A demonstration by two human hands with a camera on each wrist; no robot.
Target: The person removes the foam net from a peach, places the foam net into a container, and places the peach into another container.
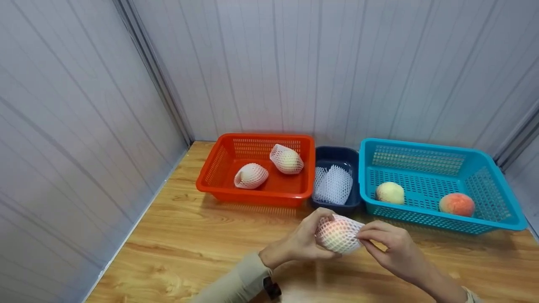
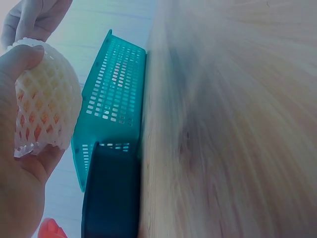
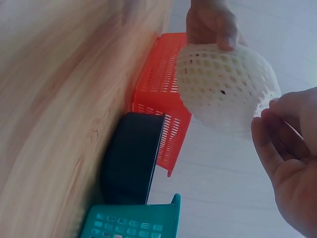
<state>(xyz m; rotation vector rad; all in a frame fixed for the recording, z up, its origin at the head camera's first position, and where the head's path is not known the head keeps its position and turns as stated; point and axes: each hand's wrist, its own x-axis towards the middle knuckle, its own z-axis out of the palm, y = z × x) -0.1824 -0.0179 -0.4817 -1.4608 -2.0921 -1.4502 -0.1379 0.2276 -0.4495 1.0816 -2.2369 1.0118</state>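
Observation:
A peach [image 1: 337,236] in a white foam net sleeve [image 3: 233,84] is held above the table. My left hand [image 1: 305,237] grips it from the left, thumb and fingers round the netted fruit. With thumb and fingertips my right hand [image 1: 391,248] pinches the open end of the foam net on the right side. In the left wrist view the peach's red and yellow skin [image 2: 42,106] shows through the mesh.
An orange basket [image 1: 257,196] holds two netted fruits [image 1: 251,176]. Beside it, a dark blue bin [image 1: 337,152] holds white foam nets [image 1: 337,185]. In the blue basket [image 1: 421,147] at right lie a pale peach [image 1: 390,193] and a red one [image 1: 457,204]. Walls [image 1: 269,67] stand behind.

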